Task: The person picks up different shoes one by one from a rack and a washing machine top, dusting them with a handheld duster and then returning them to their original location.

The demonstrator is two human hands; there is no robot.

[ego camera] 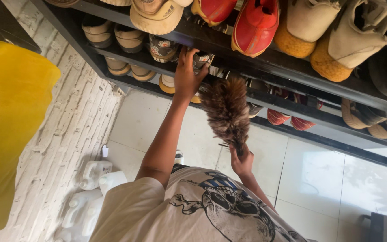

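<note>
Gripping a patterned shoe [201, 60] on the black shoe rack's [265, 67] middle shelf edge, your left hand [187, 74] curls around its toe. Your right hand [242, 162] closes tight on the handle of a fluffy brown feather duster [226, 110], its soft plume brushing that shelf's front edge beside the shoe.

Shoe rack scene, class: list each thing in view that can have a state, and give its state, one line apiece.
Left hand: raised to the middle shelf, touching a patterned shoe.
Right hand: closed around the feather duster handle.
Feather duster: held upright, feathers at the shelf edge.
Red shoes: resting on the upper shelf, toes tipped over the edge.
White jugs: standing on the floor by the wall.
</note>
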